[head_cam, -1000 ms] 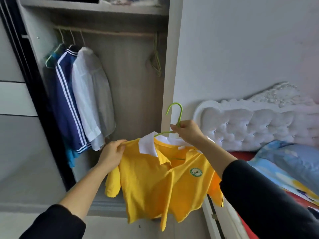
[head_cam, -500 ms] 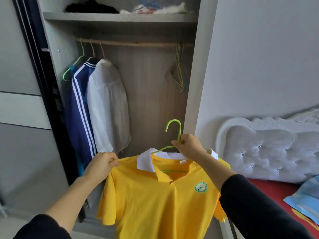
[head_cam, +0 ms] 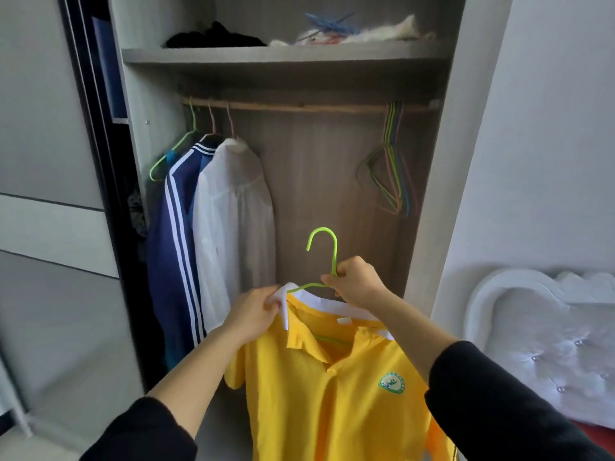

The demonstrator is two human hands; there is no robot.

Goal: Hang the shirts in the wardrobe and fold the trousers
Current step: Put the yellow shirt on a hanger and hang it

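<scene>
1. The shirt [head_cam: 332, 394], yellow with a white collar [head_cam: 283, 311], sits on a green hanger [head_cam: 327, 247] at 6 o'clock in the view. It is in front of the open wardrobe [head_cam: 332, 178] and not yet on the rail [head_cam: 299, 106].
2. The right grip [head_cam: 357, 281] is closed round the hanger's neck just under the hook and carries the load. The left grip [head_cam: 256, 314] pinches the collar at the shirt's 10 o'clock shoulder, fingers curled on the cloth.
3. Handling, as I judge it: the shirt is light, soft and limp, with no stiffness of its own. On thin, smooth wire it may slide off a shoulder if the hanger tips.
4. The best hold is the hanger's neck, kept level. The cloth should be touched only to steady it, at the collar or shoulder seam, never pulled by a sleeve.
5. The hook's tip turns down toward 9 o'clock, so it probably needs lifting over the rail and lowering on.
6. The rail lies at 12 o'clock. A bare stretch shows between the white shirt [head_cam: 233, 227] at 10 o'clock and the spare hangers [head_cam: 391, 174] at 1 o'clock. A navy jacket [head_cam: 176, 244] touches the white shirt on its 9 o'clock side.
7. A shelf [head_cam: 266, 56] above the rail bears dark cloth and pale clutter. A headboard [head_cam: 532, 344] stands at 4 o'clock. No trousers show.
</scene>
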